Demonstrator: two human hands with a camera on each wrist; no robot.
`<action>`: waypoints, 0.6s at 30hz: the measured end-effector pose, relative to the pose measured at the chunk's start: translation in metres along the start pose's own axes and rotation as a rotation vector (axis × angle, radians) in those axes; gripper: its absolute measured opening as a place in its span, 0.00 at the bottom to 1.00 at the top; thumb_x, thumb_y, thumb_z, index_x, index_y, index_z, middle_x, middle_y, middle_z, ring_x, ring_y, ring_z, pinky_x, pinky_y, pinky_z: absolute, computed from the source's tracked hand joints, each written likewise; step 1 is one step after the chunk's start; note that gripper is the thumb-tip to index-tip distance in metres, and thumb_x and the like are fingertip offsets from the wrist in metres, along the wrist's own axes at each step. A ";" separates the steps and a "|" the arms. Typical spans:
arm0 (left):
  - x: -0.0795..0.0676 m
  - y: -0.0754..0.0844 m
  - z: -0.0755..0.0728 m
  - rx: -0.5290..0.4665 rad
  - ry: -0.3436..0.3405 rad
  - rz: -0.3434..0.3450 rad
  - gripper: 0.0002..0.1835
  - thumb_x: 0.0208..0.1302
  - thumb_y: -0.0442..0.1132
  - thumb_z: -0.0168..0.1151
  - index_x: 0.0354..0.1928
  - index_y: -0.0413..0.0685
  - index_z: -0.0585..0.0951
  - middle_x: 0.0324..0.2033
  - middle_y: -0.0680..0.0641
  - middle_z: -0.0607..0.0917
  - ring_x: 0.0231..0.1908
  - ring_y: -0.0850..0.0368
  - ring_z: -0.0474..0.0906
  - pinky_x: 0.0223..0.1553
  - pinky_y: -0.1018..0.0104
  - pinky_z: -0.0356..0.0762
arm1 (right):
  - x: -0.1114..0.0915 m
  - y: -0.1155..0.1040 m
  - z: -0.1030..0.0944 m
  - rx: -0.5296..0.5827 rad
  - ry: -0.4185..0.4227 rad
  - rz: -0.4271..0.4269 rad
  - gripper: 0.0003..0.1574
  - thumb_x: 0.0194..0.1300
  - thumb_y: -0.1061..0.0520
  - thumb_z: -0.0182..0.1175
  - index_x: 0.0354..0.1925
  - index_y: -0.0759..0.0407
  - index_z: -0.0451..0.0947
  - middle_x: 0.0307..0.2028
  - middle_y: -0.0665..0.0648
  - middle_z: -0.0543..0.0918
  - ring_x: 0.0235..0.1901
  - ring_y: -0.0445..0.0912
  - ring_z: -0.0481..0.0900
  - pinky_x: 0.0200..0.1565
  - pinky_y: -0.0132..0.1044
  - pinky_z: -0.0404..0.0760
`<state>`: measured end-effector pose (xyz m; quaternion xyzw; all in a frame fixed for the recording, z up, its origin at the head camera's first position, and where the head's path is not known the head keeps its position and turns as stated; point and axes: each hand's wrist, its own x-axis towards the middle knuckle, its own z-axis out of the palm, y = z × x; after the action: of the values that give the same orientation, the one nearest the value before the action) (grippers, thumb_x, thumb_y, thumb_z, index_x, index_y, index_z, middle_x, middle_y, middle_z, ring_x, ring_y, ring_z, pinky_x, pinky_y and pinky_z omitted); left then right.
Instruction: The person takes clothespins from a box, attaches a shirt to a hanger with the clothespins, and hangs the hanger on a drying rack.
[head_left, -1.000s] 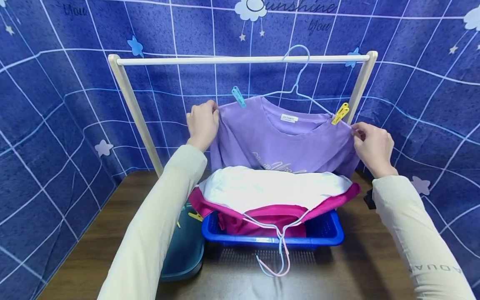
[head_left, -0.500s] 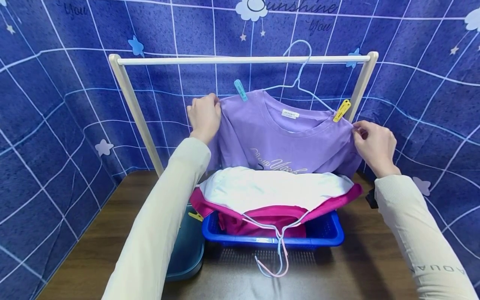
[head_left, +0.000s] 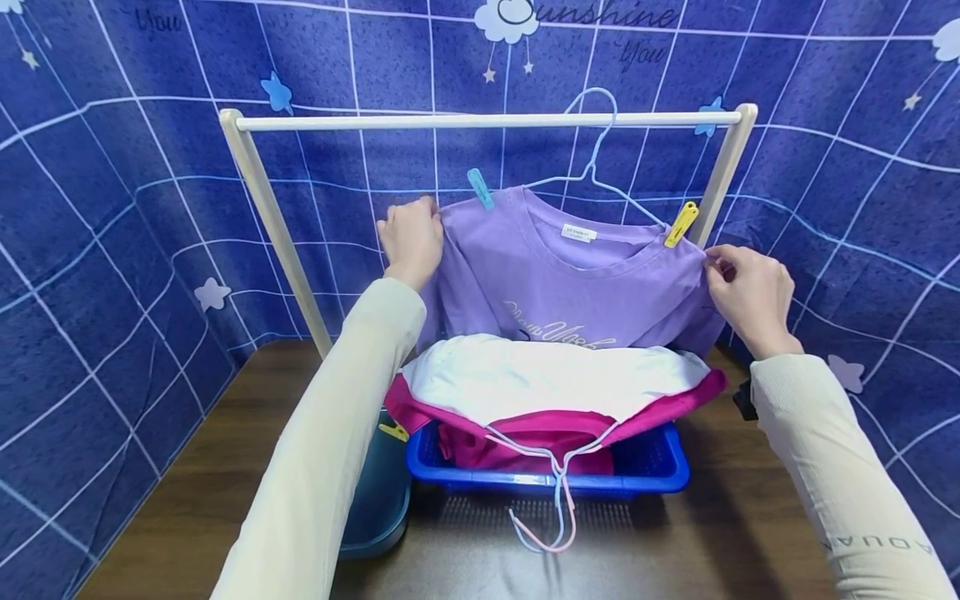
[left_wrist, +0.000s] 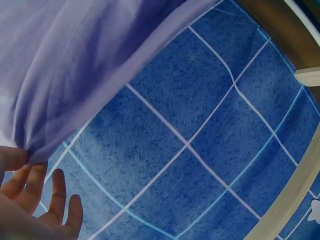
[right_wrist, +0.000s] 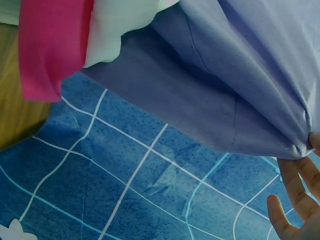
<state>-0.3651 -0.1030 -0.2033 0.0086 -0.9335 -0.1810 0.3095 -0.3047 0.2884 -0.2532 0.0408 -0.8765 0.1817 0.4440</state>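
A purple T-shirt [head_left: 570,287] hangs on a light blue hanger [head_left: 592,171], hooked over the white rod of a rack. My left hand [head_left: 412,242] pinches its shoulder or sleeve at the left; in the left wrist view, thumb and fingers [left_wrist: 35,182] grip a gathered fold. At the right, my right hand [head_left: 752,296] pinches the other side, and the right wrist view shows the cloth [right_wrist: 260,125] pulled to a point there. A blue clothespin [head_left: 480,188] sits on the left shoulder, a yellow clothespin [head_left: 681,224] on the right one.
In front, a blue basket [head_left: 465,479] carries a white garment [head_left: 547,375] and a magenta garment [head_left: 517,450] with hangers [head_left: 558,500] sticking out forward. A dark teal bin [head_left: 382,500] with a yellow clothespin [head_left: 393,432] stands left. The rack's rod [head_left: 420,122] spans above.
The shirt and its hanger rise slightly, then come down a little. Both hands keep their pinch on the shirt, and the left hand shifts a little to the right.
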 end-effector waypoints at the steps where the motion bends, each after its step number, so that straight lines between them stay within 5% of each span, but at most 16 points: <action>1: -0.001 0.000 0.001 -0.001 -0.018 -0.004 0.12 0.65 0.42 0.48 0.44 0.50 0.79 0.47 0.45 0.83 0.48 0.43 0.73 0.47 0.50 0.65 | -0.001 0.000 0.000 -0.003 0.000 -0.004 0.11 0.58 0.58 0.53 0.34 0.58 0.82 0.21 0.61 0.78 0.21 0.57 0.71 0.23 0.48 0.61; 9: -0.008 -0.008 0.015 -0.060 -0.176 -0.013 0.18 0.57 0.33 0.53 0.52 0.48 0.74 0.51 0.39 0.79 0.52 0.39 0.71 0.52 0.46 0.61 | -0.006 0.002 0.001 -0.015 -0.014 -0.025 0.11 0.59 0.59 0.53 0.35 0.60 0.82 0.21 0.62 0.77 0.19 0.56 0.69 0.22 0.45 0.59; 18: -0.015 -0.016 0.026 -0.063 -0.253 -0.047 0.21 0.55 0.33 0.56 0.53 0.39 0.68 0.50 0.33 0.78 0.52 0.38 0.73 0.54 0.43 0.61 | -0.010 0.006 -0.001 -0.004 -0.017 -0.072 0.09 0.57 0.62 0.55 0.35 0.61 0.81 0.25 0.64 0.80 0.22 0.60 0.73 0.25 0.52 0.63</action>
<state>-0.3697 -0.1069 -0.2368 -0.0023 -0.9584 -0.2171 0.1853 -0.2989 0.2932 -0.2623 0.0729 -0.8785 0.1634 0.4430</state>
